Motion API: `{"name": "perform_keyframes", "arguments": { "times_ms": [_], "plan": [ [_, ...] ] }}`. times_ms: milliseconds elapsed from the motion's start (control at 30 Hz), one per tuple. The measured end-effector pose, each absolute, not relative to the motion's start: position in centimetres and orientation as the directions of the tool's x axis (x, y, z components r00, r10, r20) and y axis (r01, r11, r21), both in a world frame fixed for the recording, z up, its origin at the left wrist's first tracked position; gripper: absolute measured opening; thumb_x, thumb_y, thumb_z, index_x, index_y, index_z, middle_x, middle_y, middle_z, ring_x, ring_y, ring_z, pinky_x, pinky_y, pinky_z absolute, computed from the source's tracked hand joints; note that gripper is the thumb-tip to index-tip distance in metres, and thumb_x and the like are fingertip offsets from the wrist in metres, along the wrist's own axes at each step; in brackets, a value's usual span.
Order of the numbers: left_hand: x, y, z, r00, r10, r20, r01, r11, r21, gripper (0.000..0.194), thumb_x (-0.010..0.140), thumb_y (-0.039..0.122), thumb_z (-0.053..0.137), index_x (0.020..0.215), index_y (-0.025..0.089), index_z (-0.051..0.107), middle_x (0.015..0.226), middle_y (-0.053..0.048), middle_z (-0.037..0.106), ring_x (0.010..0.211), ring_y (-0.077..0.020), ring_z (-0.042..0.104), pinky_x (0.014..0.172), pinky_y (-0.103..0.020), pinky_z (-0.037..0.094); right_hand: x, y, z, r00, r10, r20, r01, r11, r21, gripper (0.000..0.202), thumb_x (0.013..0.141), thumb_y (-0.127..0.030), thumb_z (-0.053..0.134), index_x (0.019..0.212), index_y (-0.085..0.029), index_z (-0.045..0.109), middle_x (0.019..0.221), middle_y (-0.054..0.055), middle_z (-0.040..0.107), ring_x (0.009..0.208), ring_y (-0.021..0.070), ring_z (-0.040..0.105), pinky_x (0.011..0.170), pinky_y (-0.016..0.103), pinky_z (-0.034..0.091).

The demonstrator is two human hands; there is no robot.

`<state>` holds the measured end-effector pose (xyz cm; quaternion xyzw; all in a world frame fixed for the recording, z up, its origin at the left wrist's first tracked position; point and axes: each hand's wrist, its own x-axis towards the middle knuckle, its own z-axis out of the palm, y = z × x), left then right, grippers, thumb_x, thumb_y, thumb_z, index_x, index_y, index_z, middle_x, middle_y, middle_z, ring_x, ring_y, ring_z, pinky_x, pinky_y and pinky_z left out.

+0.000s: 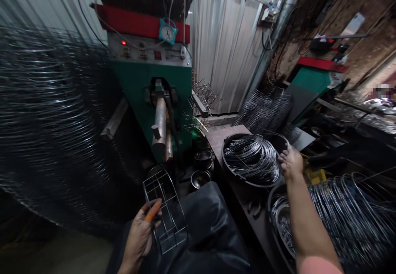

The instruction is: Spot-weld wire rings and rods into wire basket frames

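My left hand, with an orange cover on one finger, grips the near left side of a small wire rack. The rack has a curved outer rim and thin cross wires, and it is tilted above my dark-covered lap. Out to the right, my right hand is closed on the end of a curved metal wire. That wire arcs over the far right rim of a round black basin. Inside the basin lies a bundle of bent wires.
A green machine with metal electrodes and a hanging teal timer stands ahead. Stacked wire rings rise at the left. At the right are a second basin and many wire hoops. Small metal bowls sit below the machine.
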<state>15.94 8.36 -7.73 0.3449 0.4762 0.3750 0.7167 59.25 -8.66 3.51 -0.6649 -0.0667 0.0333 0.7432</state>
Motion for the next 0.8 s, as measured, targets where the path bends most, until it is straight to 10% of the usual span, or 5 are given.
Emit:
{"name": "perform_keyframes", "arguments": {
  "times_ms": [233,467,800],
  "plan": [
    [16.7,8.9,-6.3,0.292,0.868,-0.401,-0.267,0.477,0.837,0.042,0.052,0.046,0.070,0.079,0.014,0.064,0.081,-0.004,0.060,0.060,-0.0105,0.049,0.046,-0.020,0.036,48.5,-11.6,7.3,0.849,0.434,0.301,0.249,0.173,-0.953,0.028,0.071,-0.039,0.067,0.092,-0.021,0.061,0.048,-0.008,0.032,0.037,0.0047,0.027,0.032,0.015,0.022],
    [15.6,9.9,-6.5,0.376,0.861,-0.342,-0.359,0.476,0.803,0.072,0.062,0.079,0.042,0.078,0.012,0.063,0.077,-0.007,0.059,0.059,-0.0121,0.049,0.043,-0.020,0.032,43.1,-4.9,2.4,0.421,0.905,0.064,0.306,-0.075,-0.949,0.035,0.073,-0.048,0.060,0.092,-0.018,0.064,0.054,-0.003,0.042,0.044,0.0074,0.033,0.037,0.019,0.026],
    [14.7,9.0,-7.5,0.382,0.875,-0.298,-0.352,0.436,0.828,0.063,0.066,0.074,0.046,0.077,0.014,0.063,0.067,-0.004,0.054,0.056,-0.0100,0.047,0.043,-0.018,0.029,41.9,-0.6,-3.0,0.333,0.941,-0.052,0.237,-0.137,-0.962,0.036,0.073,-0.050,0.060,0.093,-0.019,0.062,0.052,-0.006,0.037,0.043,0.0069,0.031,0.038,0.017,0.025]
  ]
}}
